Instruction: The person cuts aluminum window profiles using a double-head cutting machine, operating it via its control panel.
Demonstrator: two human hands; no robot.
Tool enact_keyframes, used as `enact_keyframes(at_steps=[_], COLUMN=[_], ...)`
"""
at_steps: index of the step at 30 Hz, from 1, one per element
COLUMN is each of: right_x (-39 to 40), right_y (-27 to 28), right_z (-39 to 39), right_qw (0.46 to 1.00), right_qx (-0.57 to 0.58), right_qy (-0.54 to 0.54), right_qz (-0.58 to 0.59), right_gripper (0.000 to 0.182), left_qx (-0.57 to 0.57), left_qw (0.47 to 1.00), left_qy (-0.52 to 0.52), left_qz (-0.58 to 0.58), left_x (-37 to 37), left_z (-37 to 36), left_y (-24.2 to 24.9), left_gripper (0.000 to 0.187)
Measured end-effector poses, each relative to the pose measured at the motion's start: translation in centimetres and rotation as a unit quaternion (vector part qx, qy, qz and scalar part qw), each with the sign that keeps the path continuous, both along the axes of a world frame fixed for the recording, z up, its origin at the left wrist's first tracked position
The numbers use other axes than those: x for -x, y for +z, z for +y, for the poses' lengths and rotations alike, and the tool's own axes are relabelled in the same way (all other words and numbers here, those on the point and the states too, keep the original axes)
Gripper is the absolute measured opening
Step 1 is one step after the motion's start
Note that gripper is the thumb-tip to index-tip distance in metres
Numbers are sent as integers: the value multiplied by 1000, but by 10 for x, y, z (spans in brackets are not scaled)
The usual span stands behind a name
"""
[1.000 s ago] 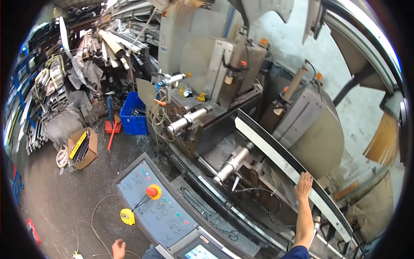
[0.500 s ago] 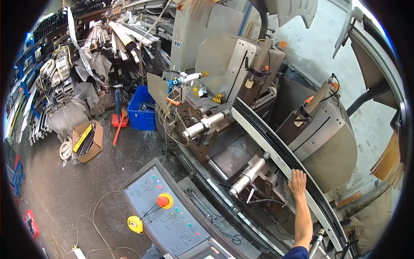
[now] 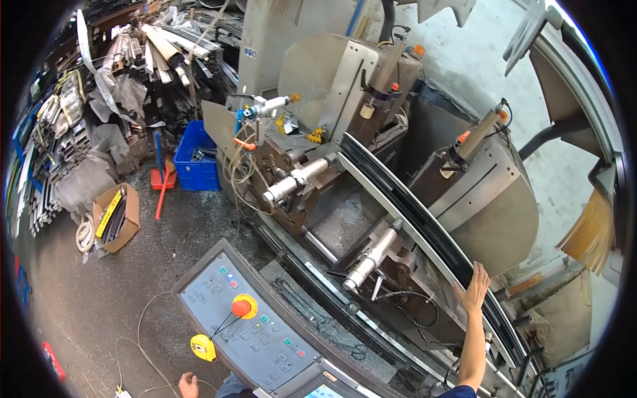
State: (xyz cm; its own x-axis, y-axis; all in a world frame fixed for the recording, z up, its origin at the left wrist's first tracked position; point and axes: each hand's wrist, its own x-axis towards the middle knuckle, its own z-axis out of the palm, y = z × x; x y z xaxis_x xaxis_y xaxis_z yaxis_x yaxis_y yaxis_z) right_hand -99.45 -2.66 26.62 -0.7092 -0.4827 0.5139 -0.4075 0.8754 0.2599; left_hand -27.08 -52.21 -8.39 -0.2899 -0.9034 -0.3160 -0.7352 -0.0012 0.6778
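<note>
Where the right hand [image 3: 474, 292] rests, the long bar [image 3: 418, 215] lies directly under its fingers, the bar's long axis slanting from the upper middle of the view to the lower right. The hand touches the bar towards its lower end, so most of the length stretches beyond the fingertips. Those fingers are straight and fairly close together across the dark top, the thumb spread apart at the pale side; no firm grip shows. The left hand [image 3: 189, 385], well apart near the control panel [image 3: 245, 318], seems loosely curled, but I cannot tell whether it holds anything.

The bar sits on the machine [image 3: 424, 272], with a metal cylinder [image 3: 371, 259] pointing at its pale side, contact unclear. It is slim, black and grooved on top, seemingly bowed, perhaps by the lens.
</note>
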Motion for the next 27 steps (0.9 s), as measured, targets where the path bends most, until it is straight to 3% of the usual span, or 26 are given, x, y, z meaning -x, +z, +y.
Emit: enact_keyframes(at_steps=[3, 5, 10, 13, 17, 23, 27], right_x=[-17, -17, -19, -28, -29, -2, 5], right_y=[-5, -8, 2, -16, -23, -45, -40], right_z=[55, 78, 68, 67, 64, 52, 40], right_qw=[996, 979, 975, 977, 976, 950, 961], right_qx=[-5, 4, -49, -33, -17, -3, 1], right_qy=[-89, -184, -209, -208, -213, -290, -251], right_qz=[-15, -84, -57, 24, 41, 112, 119], right_gripper=[103, 108, 104, 103, 103, 102, 97], left_qx=[-9, -7, -22, -51, -41, -22, 14], left_qw=[999, 997, 994, 989, 983, 989, 993], left_qy=[-54, -81, -107, -135, -153, -134, -101], left_qz=[5, 6, -23, -40, -91, -65, -53], left_x=[22, 35, 44, 50, 51, 44, 45], left_z=[-18, -28, -43, -41, -42, -56, -62], left_y=[5, 4, -6, 5, 19, 22, 34], left_gripper=[27, 26, 29, 32, 32, 32, 29])
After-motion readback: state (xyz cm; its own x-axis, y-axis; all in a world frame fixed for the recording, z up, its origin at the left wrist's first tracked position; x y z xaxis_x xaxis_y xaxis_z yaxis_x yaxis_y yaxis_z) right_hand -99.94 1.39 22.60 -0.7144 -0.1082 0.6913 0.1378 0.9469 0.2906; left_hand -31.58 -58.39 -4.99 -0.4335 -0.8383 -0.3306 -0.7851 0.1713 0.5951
